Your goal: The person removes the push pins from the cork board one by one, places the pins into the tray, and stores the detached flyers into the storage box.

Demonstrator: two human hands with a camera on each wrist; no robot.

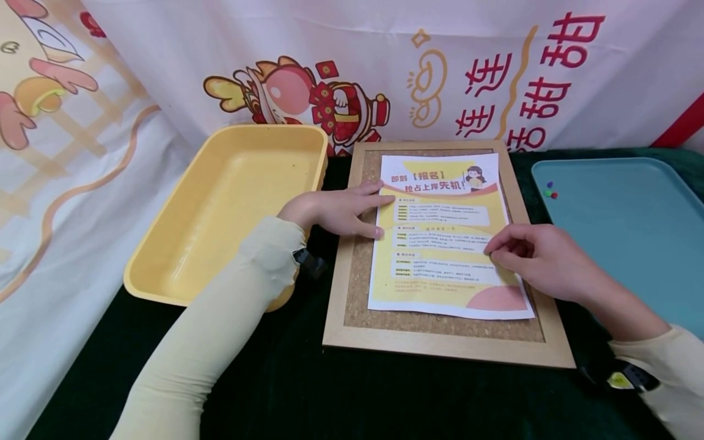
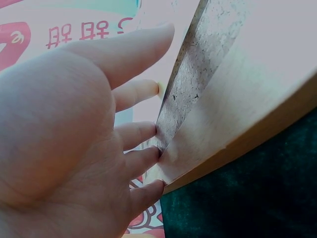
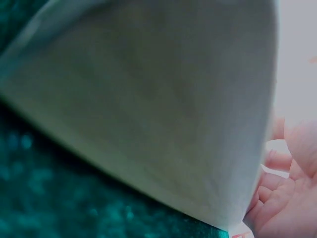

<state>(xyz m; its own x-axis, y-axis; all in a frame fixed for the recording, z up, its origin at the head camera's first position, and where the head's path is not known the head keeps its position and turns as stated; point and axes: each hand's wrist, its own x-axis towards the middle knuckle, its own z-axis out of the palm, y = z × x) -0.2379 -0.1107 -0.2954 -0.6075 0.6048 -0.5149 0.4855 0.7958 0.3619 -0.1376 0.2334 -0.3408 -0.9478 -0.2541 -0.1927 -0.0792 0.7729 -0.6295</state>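
Note:
A printed yellow-and-white poster (image 1: 440,244) lies on a wood-framed cork board (image 1: 357,293). My left hand (image 1: 343,211) reaches over the board's left side with its fingers spread, fingertips touching the poster's left edge. In the left wrist view, the left hand (image 2: 74,124) has its fingers extended beside the wooden frame (image 2: 218,109). At the poster's right edge is my right hand (image 1: 541,256), fingers bent, with thumb and index fingertips close together over the paper. Whether it pinches anything is hidden. The right wrist view shows only part of the right hand (image 3: 282,198).
A yellow plastic tray (image 1: 181,269) stands left of the board, under the left forearm. To the right is a blue-green tray (image 1: 621,226) with several tiny coloured pieces (image 1: 551,192) near its left edge. Dark green cloth (image 1: 286,385) covers the table, and a printed fabric backdrop (image 1: 341,36) hangs behind.

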